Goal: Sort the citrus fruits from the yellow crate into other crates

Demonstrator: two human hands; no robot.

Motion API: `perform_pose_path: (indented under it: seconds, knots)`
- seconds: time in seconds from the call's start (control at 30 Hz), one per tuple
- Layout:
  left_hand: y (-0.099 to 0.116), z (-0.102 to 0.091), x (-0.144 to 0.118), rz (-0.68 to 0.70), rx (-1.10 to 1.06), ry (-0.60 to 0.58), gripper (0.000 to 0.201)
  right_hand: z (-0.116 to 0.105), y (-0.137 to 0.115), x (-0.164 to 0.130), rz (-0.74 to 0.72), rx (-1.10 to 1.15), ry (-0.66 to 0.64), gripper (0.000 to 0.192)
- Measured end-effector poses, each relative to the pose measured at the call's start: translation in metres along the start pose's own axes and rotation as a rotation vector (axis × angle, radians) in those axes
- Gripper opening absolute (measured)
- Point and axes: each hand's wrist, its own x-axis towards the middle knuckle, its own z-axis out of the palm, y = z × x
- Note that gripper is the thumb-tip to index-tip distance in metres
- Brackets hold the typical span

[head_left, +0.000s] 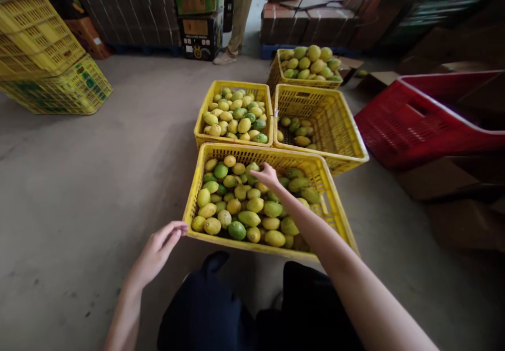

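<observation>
A yellow plastic crate point(331, 188) in front of me holds many yellow and green lemons. My right hand point(269, 177) reaches over its near side, thumb and fingers closed on a yellow-green lemon point(251, 168) near the back middle; part of the grip is hidden. My left hand point(161, 246) is at the crate's near left corner, fingers stretched out with their tips at the rim and nothing in them. Whether those tips press on the rim I cannot tell.
Behind stand a lemon-filled yellow crate point(200, 117), another with few lemons point(335, 117), and a heaped one point(276, 72). A red crate point(389, 122) and cardboard boxes point(445, 182) lie right. Stacked yellow crates point(59, 85) stand left. A person's leg point(240, 14) shows behind.
</observation>
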Motion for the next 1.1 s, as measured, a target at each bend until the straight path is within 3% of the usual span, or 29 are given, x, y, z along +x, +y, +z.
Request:
perform_pose_path:
  seconds: [0.1, 0.17, 0.23, 0.37, 0.5, 0.6, 0.73, 0.87, 1.1]
  knots:
    - [0.017, 0.001, 0.015, 0.041, 0.037, -0.070, 0.038, -0.045, -0.014, -0.021, -0.010, 0.315, -0.017, 0.020]
    - [0.029, 0.003, 0.028, 0.079, 0.068, -0.136, 0.037, -0.081, -0.023, -0.045, -0.084, 0.865, -0.073, 0.023]
    - [0.044, 0.007, 0.045, 0.131, 0.097, -0.203, 0.036, -0.113, -0.034, -0.074, -0.200, 1.159, -0.051, 0.024]
    - [0.082, 0.025, 0.088, 0.236, 0.145, -0.330, 0.034, -0.153, -0.058, -0.122, -0.190, 1.243, -0.009, 0.018]
    - [0.116, 0.060, 0.133, 0.356, 0.182, -0.466, 0.033, -0.163, -0.077, -0.146, -0.158, 1.155, 0.053, 0.010]
    - [0.128, 0.094, 0.161, 0.392, 0.268, -0.563, 0.032, -0.161, -0.077, -0.159, -0.126, 1.221, 0.056, 0.008]
    - [0.129, 0.138, 0.188, 0.334, 0.437, -0.642, 0.027, -0.153, -0.055, -0.165, -0.009, 1.321, 0.067, 0.011]
    - [0.132, 0.178, 0.206, 0.310, 0.492, -0.673, 0.033, -0.154, -0.027, -0.153, 0.089, 1.378, 0.196, 0.012]
    - [0.148, 0.227, 0.225, 0.448, 0.591, -0.673, 0.029, -0.169, -0.009, -0.128, 0.029, 1.359, 0.218, 0.014]
